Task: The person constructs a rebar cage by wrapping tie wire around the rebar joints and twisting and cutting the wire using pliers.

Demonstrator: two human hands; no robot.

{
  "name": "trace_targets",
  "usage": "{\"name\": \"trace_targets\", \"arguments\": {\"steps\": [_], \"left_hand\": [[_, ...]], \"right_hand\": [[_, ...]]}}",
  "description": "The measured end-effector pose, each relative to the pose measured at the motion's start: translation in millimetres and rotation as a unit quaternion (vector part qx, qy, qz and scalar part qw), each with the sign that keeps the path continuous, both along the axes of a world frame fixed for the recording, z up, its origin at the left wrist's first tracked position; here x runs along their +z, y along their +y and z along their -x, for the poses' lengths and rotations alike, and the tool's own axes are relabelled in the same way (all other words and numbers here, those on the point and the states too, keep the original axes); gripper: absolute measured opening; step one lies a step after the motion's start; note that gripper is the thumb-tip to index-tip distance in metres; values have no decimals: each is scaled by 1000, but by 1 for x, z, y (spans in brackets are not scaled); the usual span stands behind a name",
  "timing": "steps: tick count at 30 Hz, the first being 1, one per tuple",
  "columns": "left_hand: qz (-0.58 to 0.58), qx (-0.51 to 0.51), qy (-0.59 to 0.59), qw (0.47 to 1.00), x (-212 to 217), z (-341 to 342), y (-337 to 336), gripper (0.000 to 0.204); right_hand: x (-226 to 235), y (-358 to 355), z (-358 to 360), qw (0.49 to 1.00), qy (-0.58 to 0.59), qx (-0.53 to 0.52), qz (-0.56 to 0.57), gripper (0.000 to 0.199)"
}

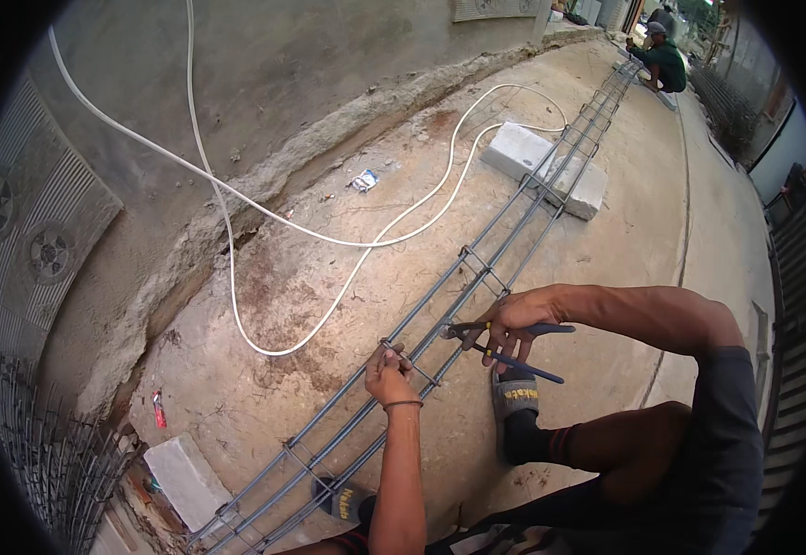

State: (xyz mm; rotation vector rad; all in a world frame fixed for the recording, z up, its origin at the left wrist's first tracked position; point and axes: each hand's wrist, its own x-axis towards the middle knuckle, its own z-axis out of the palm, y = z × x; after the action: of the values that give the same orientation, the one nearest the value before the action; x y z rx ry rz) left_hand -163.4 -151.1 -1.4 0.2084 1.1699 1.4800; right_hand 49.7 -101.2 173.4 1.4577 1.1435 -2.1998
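Observation:
A long rebar cage [465, 300] runs diagonally from the lower left to the far upper right, its long bars crossed by square stirrups. My left hand [391, 377] is closed at the outer bar, fingers bent beside a stirrup [426, 375]; what they pinch is too small to make out. In my right hand [521, 316] are pincers [537, 368] with dark blue handles. The handles are spread, and the metal jaws reach the cage's middle bar. Fingers wrap around the handles near the pivot.
A pale concrete block [518, 151] supports the cage farther off; another block [188, 481] lies at lower left beside bundled rods [51, 453]. A white hose [329, 239] loops across the ground along the wall. Another person [664, 65] crouches at the far end. My sandalled foot [516, 398] stands beside the cage.

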Motion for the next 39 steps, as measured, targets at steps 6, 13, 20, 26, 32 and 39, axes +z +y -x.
{"name": "trace_targets", "arguments": {"steps": [6, 13, 20, 26, 32, 39], "left_hand": [[1, 82, -35, 996, -9, -15, -4, 31], [24, 29, -43, 998, 6, -25, -18, 21], [30, 46, -60, 997, 9, -19, -17, 15], [10, 21, -71, 997, 8, -12, -19, 13], [15, 23, -78, 997, 7, -14, -18, 13], [18, 7, -98, 995, 10, -14, -19, 19]], "right_hand": [[-30, 77, 66, 988, -44, 119, 88, 72], [-29, 117, 117, 967, -71, 180, 167, 62], [-36, 128, 127, 947, -87, 217, 219, 63], [-31, 133, 132, 949, -74, 206, 226, 58], [-44, 142, 130, 951, -93, 211, 207, 51], [-50, 147, 134, 947, -119, 214, 208, 32]]}}
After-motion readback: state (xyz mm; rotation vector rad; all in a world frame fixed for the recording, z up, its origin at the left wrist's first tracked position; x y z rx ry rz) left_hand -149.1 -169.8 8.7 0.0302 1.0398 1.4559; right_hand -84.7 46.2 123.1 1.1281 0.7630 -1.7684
